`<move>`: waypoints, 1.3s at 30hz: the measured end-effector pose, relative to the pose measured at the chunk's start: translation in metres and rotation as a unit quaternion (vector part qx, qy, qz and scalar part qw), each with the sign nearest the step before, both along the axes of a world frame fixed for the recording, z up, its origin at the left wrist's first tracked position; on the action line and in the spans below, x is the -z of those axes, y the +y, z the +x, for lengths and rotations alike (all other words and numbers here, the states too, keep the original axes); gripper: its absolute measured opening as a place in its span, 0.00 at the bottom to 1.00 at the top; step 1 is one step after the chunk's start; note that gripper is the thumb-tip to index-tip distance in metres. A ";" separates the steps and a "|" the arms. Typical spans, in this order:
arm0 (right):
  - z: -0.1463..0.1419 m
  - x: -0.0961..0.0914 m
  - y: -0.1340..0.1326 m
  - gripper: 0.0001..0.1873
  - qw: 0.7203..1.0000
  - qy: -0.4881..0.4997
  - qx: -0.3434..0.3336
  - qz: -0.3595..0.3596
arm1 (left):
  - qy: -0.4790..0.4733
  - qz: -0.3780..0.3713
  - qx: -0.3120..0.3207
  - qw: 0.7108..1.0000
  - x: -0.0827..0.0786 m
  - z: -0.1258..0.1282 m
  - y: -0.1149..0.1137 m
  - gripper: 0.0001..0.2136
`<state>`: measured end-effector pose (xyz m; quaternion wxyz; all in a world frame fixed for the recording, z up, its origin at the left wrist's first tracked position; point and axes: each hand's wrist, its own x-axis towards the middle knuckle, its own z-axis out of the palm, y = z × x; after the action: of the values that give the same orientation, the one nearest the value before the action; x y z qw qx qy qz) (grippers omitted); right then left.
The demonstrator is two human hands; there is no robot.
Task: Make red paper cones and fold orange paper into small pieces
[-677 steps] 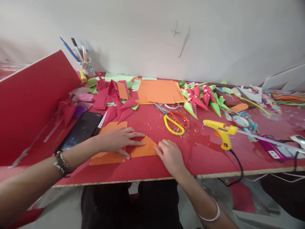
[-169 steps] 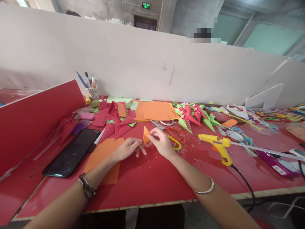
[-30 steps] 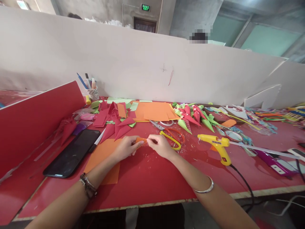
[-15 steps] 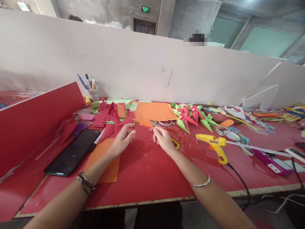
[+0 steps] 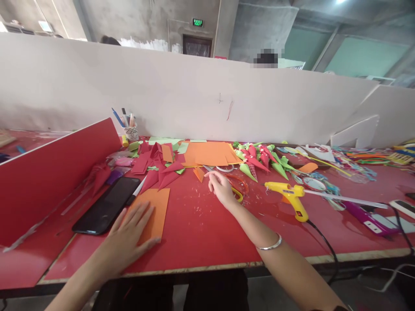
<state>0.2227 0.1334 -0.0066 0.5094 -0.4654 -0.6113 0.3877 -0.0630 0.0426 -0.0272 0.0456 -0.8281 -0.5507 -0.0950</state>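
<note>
My left hand [image 5: 131, 235] lies flat with its fingers spread on a sheet of orange paper [image 5: 158, 205] at the front left. A black phone [image 5: 106, 205] and a white marker [image 5: 138, 190] lie beside the paper. My right hand [image 5: 218, 186] hovers in the middle with loosely curled fingers, and nothing shows between them. Just left of its fingertips is a small folded orange paper piece [image 5: 199, 174]. Behind and right of that hand lie scissors with yellow and orange handles [image 5: 239, 193], partly hidden by the hand.
Red paper pieces [image 5: 162, 166] and an orange stack [image 5: 207, 154] lie at the back. Red and green paper cones [image 5: 254, 160] are piled right of them. A yellow glue gun [image 5: 288, 194] with its cord lies at right. A red board [image 5: 61, 172] stands at left.
My left hand has moved down and left and now lies flat on the orange sheet. My right hand stays in nearly the same place. The view has tilted up slightly.
</note>
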 end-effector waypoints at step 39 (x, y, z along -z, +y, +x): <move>0.035 -0.009 -0.102 0.07 0.877 -0.383 -0.255 0.135 | -0.038 -0.158 0.185 0.969 -0.026 0.049 0.001 0.31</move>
<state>0.2573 0.0314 0.0026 0.1763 -0.3323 -0.9026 0.2095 -0.0137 0.0439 -0.0012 -0.1255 -0.9079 -0.3974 -0.0447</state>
